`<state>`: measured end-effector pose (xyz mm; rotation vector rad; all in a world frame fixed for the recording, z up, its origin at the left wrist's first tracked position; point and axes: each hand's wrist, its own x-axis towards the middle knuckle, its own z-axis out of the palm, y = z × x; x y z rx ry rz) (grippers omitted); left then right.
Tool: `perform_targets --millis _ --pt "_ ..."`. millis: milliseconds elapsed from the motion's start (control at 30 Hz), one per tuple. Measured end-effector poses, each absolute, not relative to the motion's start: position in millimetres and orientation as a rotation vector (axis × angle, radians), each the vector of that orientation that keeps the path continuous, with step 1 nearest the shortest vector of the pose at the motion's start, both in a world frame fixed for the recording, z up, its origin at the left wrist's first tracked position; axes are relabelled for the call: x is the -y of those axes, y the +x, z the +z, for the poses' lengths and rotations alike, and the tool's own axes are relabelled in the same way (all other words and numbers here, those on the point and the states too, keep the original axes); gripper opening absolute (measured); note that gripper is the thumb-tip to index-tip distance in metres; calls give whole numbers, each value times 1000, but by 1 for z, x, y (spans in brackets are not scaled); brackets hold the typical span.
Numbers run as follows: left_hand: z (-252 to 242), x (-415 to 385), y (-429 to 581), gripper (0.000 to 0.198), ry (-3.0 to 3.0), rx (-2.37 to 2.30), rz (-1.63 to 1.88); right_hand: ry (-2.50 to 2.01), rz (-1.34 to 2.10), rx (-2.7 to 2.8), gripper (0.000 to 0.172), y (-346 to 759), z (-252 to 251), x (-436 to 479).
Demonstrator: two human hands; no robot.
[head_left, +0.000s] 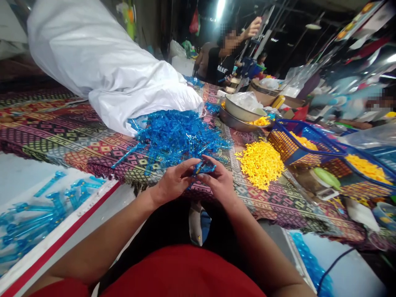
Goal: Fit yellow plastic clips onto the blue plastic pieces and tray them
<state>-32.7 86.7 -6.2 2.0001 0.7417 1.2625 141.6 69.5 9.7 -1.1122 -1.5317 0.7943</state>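
The left hand (175,181) and right hand (220,182) grasp a small blue plastic piece (202,167) between curled fingertips, just near the heap of blue plastic runners (179,138) on the woven cloth (62,136). Risk: a slackened pinch could drop the piece; the heap, if disturbed, could slide rightward into the yellow plastic pieces (260,165).

Head-worn view, forward and down — near left hand (173,181), right hand (219,181)

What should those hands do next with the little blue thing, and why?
Probably twist the small blue plastic piece gently, because the left hand and right hand both pinch it, just in front of the heap of blue plastic parts.
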Motion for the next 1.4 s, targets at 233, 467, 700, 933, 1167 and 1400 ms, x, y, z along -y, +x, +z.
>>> perform_targets --millis 233,467,700,933,1167,1400 --pt "-8 -87 -35 45 1968 -744 1323 -1104 902 1517 59 138 10 -71" --pt "-9 -84 -34 54 1933 -722 1222 -1109 818 1532 49 134 1 -69" --pt "-18 -83 -32 58 2000 -706 1359 -1080 812 1594 41 136 2 -68" --pt "-23 -84 -32 73 2036 -753 1254 -1140 669 1764 10 138 -2 -68" --pt "-23 -85 -30 73 2054 -700 1285 -1106 624 1793 11 140 1 -66" --pt "-22 -86 -31 73 2052 -724 1236 -1109 707 1737 18 139 -3 -68"
